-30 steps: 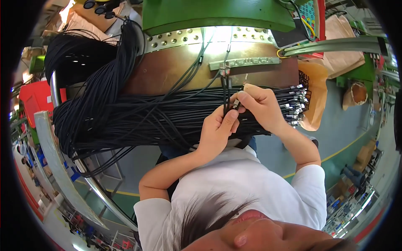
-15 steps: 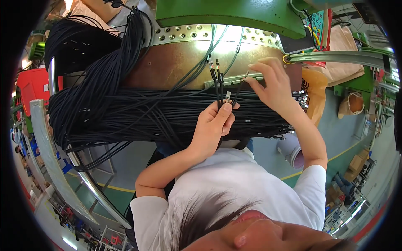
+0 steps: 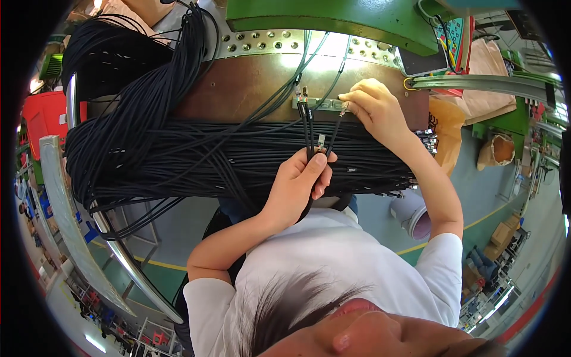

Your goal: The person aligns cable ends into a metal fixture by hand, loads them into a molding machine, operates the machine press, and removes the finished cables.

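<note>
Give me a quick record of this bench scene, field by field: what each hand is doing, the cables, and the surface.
left hand: left hand pinches a few thin black cable ends, held upright
right hand: right hand puts a metal-tipped cable plug at the grey metal fixture bar
bundle: thick bundle of black cables lies across the bench, looping up at the left
surface: brown metal bench plate under a green machine housing

My right hand (image 3: pixel 372 107) has left my left hand (image 3: pixel 300 178) and carried one cable end (image 3: pixel 343 108) up to the metal strip (image 3: pixel 318 102). My left hand has stretched its cables (image 3: pixel 309 128) upright.
</note>
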### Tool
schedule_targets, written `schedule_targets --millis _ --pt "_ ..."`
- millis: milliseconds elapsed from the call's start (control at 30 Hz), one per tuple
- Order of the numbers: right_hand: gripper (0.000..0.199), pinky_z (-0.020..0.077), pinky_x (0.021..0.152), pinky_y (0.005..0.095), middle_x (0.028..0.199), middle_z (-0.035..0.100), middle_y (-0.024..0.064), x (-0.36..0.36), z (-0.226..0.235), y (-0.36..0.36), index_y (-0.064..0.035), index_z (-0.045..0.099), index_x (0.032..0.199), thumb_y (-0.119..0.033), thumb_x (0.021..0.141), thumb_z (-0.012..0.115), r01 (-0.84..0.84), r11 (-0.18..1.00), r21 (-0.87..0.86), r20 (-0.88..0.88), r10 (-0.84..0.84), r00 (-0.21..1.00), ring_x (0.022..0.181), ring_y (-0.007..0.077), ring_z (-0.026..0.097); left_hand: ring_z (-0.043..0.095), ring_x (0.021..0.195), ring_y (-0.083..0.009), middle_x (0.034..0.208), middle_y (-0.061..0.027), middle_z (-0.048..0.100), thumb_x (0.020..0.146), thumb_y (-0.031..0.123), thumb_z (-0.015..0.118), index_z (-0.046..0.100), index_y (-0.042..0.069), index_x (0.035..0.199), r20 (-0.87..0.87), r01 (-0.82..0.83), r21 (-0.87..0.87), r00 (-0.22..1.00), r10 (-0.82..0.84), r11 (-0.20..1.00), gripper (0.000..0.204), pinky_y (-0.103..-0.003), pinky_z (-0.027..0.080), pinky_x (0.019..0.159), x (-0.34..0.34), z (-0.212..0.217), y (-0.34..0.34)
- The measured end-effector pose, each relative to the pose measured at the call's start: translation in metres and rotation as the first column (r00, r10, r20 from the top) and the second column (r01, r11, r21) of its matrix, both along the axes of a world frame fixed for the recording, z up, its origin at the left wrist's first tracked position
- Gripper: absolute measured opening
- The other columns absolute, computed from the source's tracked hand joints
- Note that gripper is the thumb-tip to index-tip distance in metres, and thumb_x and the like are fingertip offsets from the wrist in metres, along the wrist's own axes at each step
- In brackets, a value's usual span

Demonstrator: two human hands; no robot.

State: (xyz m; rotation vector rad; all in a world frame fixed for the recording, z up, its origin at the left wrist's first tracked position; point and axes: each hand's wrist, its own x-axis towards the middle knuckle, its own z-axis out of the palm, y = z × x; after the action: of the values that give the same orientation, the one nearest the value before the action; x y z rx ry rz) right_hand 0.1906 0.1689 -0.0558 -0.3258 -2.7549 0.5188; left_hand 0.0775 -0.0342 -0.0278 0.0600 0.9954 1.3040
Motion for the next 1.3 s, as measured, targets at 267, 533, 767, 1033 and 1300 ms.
schedule_targets --millis 267,533,767,1033,1300 --pt "0.019 0.0463 0.069 0.0281 0.087 0.058 0.0038 -0.011 0.021 -0.025 -0.0067 0.057 0.091 -0.003 0.075 0.066 0.12 0.984 0.13 -0.153 -0.1 0.983 0.079 0.0194 0.056 0.046 0.058 -0.0103 0.071 -0.0042 0.054 0.099 0.018 0.045 0.057 0.002 0.107 -0.165 0.072 0.096 0.985 -0.056 0.993 0.022 -0.02 0.039 0.053 0.001 -0.008 -0.003" --pt "0.018 0.0453 0.063 0.0271 0.089 0.058 0.0037 -0.025 -0.01 -0.036 -0.0042 0.056 0.088 0.004 0.073 0.063 0.135 0.918 -0.373 -0.185 -0.216 0.959 0.073 0.0185 0.056 0.049 0.056 -0.0112 0.067 -0.0061 0.054 0.101 0.021 0.041 0.056 -0.002 0.107 -0.101 -0.102 0.123 0.988 0.115 0.987 0.028 -0.022 0.044 0.054 -0.026 0.014 0.012" --pt "0.018 0.0442 0.061 0.0272 0.091 0.058 0.0033 -0.023 -0.009 -0.037 -0.0039 0.057 0.087 0.006 0.073 0.062 0.117 0.906 -0.407 -0.187 -0.208 0.96 0.071 0.0189 0.054 0.046 0.054 -0.0099 0.065 -0.0053 0.052 0.101 0.023 0.042 0.056 -0.001 0.106 0.021 -0.01 0.094 1.0 0.008 0.996 0.028 -0.021 0.042 0.052 -0.02 0.007 0.017" --pt "0.015 0.0433 0.061 0.0239 0.091 0.057 0.0042 -0.024 0.004 -0.035 -0.0031 0.058 0.084 0.007 0.075 0.064 0.151 0.901 -0.407 -0.064 -0.193 0.979 0.074 0.0168 0.054 0.046 0.054 -0.0098 0.065 -0.0056 0.052 0.1 0.025 0.043 0.057 -0.002 0.105 0.034 -0.01 0.096 0.999 0.007 0.995 0.03 -0.021 0.041 0.052 -0.02 0.008 0.017" --pt "0.022 0.0453 0.066 0.0269 0.096 0.057 0.0027 -0.021 0.033 -0.041 -0.0068 0.058 0.088 0.003 0.069 0.064 0.002 0.99 0.138 -0.256 0.034 0.966 0.075 0.0194 0.054 0.047 0.053 -0.0126 0.067 -0.0084 0.055 0.098 0.019 0.043 0.057 -0.004 0.106 0.122 0.143 0.088 0.981 -0.153 0.986 0.028 -0.023 0.042 0.052 -0.028 0.021 0.027"
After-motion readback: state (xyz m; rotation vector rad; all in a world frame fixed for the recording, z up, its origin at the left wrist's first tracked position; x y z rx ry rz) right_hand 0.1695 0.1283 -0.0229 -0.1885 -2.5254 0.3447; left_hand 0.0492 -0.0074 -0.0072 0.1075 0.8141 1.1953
